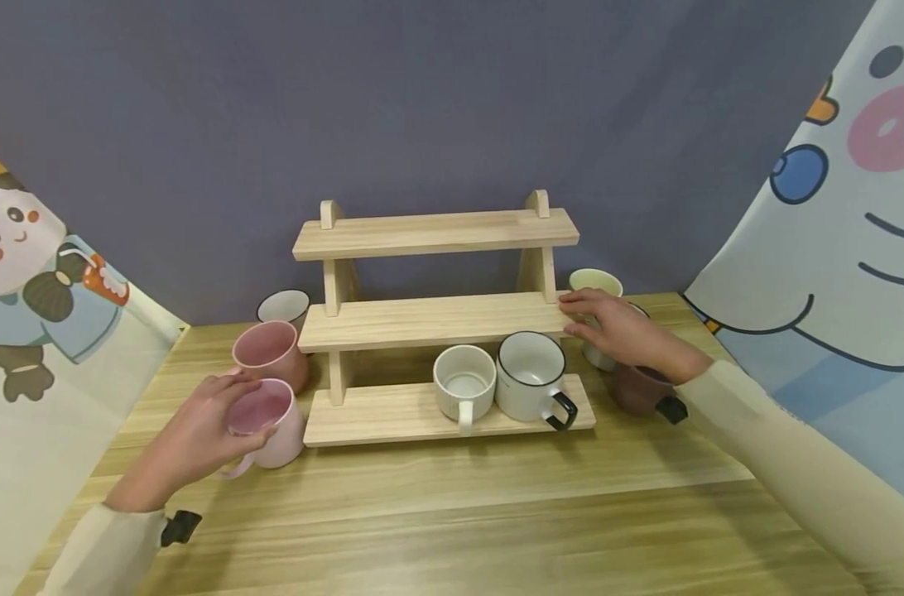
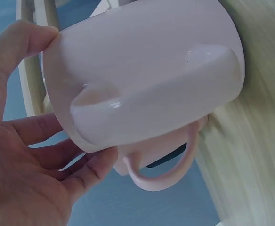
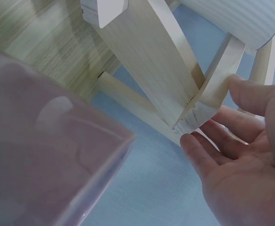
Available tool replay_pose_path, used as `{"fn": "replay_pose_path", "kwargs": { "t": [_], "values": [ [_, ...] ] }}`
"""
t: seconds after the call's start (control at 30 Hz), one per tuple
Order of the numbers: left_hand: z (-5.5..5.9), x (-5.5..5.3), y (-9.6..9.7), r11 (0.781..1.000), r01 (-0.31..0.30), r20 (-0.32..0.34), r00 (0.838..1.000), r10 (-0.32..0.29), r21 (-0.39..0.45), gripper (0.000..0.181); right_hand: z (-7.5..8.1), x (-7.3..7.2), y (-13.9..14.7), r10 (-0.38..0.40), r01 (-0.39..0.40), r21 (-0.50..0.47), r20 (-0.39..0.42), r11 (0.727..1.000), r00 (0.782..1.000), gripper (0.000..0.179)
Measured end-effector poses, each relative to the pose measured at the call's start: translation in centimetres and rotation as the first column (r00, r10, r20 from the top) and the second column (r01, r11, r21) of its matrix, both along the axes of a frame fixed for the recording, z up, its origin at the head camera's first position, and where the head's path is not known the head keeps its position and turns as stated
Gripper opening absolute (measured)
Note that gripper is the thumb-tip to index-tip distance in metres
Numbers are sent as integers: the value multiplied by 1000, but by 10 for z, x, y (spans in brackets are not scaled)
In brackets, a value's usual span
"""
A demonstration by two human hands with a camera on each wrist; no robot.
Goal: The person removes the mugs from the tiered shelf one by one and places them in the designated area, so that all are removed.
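At the left, a light pink mug stands on the table beside the shelf's bottom tier. My left hand holds it across the rim, thumb on the near side and fingers on the far side; the mug's handle faces the left wrist camera. A three-tier wooden shelf fills the middle. My right hand grips the right end of its middle tier, thumb at the front edge, fingers around the end. On the bottom tier sit a small white mug and a white mug with black rim.
Behind the held mug are a darker pink mug and a dark-rimmed white mug. A pale green-yellow cup and a brown mug stand right of the shelf, partly under my right arm. A grey cloth hangs behind.
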State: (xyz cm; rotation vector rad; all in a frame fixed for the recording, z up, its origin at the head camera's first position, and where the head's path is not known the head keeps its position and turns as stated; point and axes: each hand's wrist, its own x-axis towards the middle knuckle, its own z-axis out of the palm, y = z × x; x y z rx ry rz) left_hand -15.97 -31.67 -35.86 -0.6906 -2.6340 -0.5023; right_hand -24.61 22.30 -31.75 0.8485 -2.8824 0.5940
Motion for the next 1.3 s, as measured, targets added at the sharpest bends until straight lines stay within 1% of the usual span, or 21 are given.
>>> {"fn": "replay_pose_path", "kwargs": {
  "t": [0.17, 0.3, 0.37, 0.5, 0.57, 0.67, 0.8, 0.93, 1.1, 1.23, 1.3],
  "values": [
    [-2, -1, -2, 1000, -19, 14, 1000, 19, -9, 57, -1, -1, 1, 13, -13, 1, -18, 1000, 1000, 42],
    [-1, 0, -2, 999, -35, 17, 999, 35, -7, 57, 0, 0, 0, 14, -14, 1, -11, 1000, 1000, 42],
    [1, 0, -2, 999, -42, -1, 999, 42, -1, 58, 0, 0, 0, 11, -11, 1, -7, 1000, 1000, 42],
    [4, -1, -3, 999, -43, -67, 997, 43, -5, 57, 1, 1, 1, 0, 0, 1, 1, 1000, 1000, 42],
    [4, -2, -5, 999, -40, -90, 995, 39, -12, 57, 1, 2, 1, -7, 7, 1, 6, 1000, 1000, 43],
    [4, -2, -6, 999, -38, -88, 995, 36, -18, 57, 0, 2, 1, -13, 13, 5, 10, 1000, 1000, 43],
    [5, -2, -7, 999, -41, -65, 997, 40, -12, 57, -1, 2, 1, -13, 13, 8, 2, 1000, 1000, 43],
    [4, -2, -6, 999, -36, -76, 996, 34, -22, 56, -3, 1, 1, -13, 13, 6, -7, 1000, 1000, 43],
    [5, -1, -1, 999, -26, -85, 996, 24, -22, 55, -3, 1, 1, -17, 17, 8, 1, 1000, 1000, 43],
    [11, 3, 8, 1000, -15, -88, 996, 16, 8, 51, -3, 0, 1, -17, 16, 10, 5, 1000, 1000, 43],
    [15, 4, 15, 1000, -3, -105, 994, 5, 23, 49, -4, 0, 1, -18, 18, 10, 4, 1000, 1000, 43]
  ]
}}
